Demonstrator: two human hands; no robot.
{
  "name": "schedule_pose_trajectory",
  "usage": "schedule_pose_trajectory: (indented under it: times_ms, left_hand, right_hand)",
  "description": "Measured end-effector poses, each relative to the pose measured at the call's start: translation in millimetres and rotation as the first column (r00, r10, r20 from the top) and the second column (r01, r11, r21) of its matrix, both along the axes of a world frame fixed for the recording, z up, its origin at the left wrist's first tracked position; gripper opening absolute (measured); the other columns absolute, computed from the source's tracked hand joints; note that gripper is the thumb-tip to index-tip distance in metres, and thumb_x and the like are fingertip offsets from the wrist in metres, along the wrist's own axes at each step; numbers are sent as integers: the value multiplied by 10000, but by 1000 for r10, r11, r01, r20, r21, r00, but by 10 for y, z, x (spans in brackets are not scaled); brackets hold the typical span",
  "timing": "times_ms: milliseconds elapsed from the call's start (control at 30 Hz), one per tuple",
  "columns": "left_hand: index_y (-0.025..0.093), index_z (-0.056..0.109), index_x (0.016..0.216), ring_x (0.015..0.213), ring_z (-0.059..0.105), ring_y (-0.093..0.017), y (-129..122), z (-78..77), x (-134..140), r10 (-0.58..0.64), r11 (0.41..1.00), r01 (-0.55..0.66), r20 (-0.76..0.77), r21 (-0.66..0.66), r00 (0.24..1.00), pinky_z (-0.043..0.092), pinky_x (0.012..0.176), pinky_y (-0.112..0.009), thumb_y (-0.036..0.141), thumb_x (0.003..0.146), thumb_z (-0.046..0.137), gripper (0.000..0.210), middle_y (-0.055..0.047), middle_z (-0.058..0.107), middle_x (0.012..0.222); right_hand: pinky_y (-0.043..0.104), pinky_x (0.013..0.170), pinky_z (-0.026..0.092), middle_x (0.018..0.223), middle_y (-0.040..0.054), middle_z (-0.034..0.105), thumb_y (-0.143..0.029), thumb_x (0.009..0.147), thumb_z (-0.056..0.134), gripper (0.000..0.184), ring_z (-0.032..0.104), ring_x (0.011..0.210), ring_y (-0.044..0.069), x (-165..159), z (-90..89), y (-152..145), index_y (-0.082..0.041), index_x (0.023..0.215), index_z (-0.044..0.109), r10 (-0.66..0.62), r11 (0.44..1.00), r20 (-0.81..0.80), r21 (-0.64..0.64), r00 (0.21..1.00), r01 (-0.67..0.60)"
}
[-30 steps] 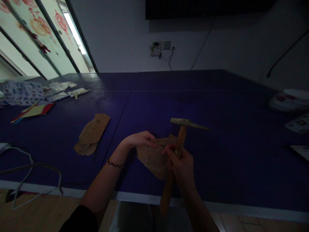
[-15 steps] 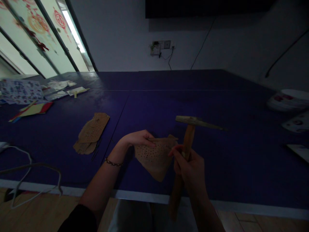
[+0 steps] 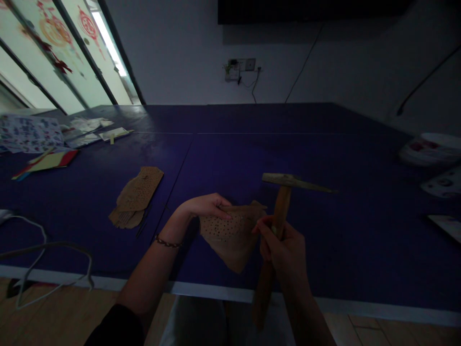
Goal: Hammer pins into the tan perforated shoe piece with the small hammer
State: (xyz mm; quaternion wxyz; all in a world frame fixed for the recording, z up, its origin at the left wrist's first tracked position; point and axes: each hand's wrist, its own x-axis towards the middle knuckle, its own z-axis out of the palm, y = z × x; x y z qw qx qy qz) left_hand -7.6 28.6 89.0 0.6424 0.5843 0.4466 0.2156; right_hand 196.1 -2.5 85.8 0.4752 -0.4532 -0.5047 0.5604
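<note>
A brown sheet dotted with small holes (image 3: 230,235), like leather or cardboard, is tilted up over the near part of the table. My left hand (image 3: 207,207) grips its upper left edge, thumb on the near face. In my right hand (image 3: 283,247) is a hammer (image 3: 282,206) with a wooden handle, its head up and its pointed end toward the right. The right fingertips come close to the sheet's right edge; whether they touch it I cannot tell. Left of my hands lies a stack of similar holed brown pieces (image 3: 139,194), with thin dark sticks (image 3: 144,223) beside it.
The blue table (image 3: 223,154) has a pale front edge. Coloured papers (image 3: 50,161) and a patterned packet (image 3: 32,132) lie at the far left. A white cable (image 3: 39,228) loops over the left front edge. A round white container (image 3: 432,149) stands at the right.
Almost nothing differs. The camera view has shifted very slightly; both hands keep their hold on the sheet and the hammer.
</note>
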Motion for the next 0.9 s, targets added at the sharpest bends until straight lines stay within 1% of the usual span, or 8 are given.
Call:
schedule_pose_trajectory:
  times_ms: [167, 367, 467, 633, 767, 900]
  left_hand:
    - [152, 661, 797, 590, 544, -84, -5, 10, 16, 20, 1000, -20, 10, -16, 1000, 420, 596, -209, 302, 619, 686, 235, 17, 645, 690]
    - [148, 667, 762, 591, 544, -81, 0, -4, 23, 15, 1000, -15, 10, 3, 1000, 421, 616, -209, 283, 622, 685, 195, 21, 644, 668]
    - [148, 668, 799, 611, 557, -91, 0, -17, 17, 6, 1000, -6, 9, 1, 1000, 428, 626, -217, 276, 635, 674, 208, 11, 657, 697]
    - [144, 670, 823, 638, 569, -108, 2, -16, 11, -3, 999, 5, -38, 35, 999, 433, 613, -219, 276, 638, 670, 226, -5, 667, 732]
    - [145, 672, 840, 681, 580, -122, -3, 6, 23, -27, 998, 29, -35, 57, 999, 446, 648, -238, 289, 652, 660, 237, -21, 675, 782]
    - [143, 672, 845, 682, 575, -121, -12, 21, 35, -36, 997, 39, -46, 63, 998, 446, 646, -239, 284, 674, 644, 224, -21, 673, 775]
  right_hand:
    - [162, 241, 223, 395, -68, 459, -343, 674, 615, 197, 308, 243, 31, -19, -6, -20, -165, 642, 535, 20, 1000, -8, -14, 1000, -20]
    - [155, 240, 204, 324, -100, 358, -345, 691, 604, 203, 292, 229, 33, -42, -8, -57, -163, 636, 532, 78, 997, 6, -19, 997, -77]
    - [150, 244, 210, 337, -96, 373, -344, 694, 601, 205, 298, 235, 30, -52, -2, -64, -162, 633, 528, 105, 994, 7, -26, 994, -104]
    - [153, 238, 216, 365, -88, 411, -337, 679, 610, 194, 312, 237, 32, -74, -8, -69, -168, 644, 522, 100, 994, -7, -34, 995, -100]
    - [151, 236, 206, 336, -99, 363, -337, 690, 600, 195, 303, 230, 33, -71, -3, -79, -168, 632, 521, 97, 995, 13, -30, 995, -97]
    - [151, 239, 217, 390, -74, 448, -340, 690, 600, 189, 317, 238, 30, -57, 5, -80, -167, 658, 530, 94, 995, 25, -16, 995, -94]
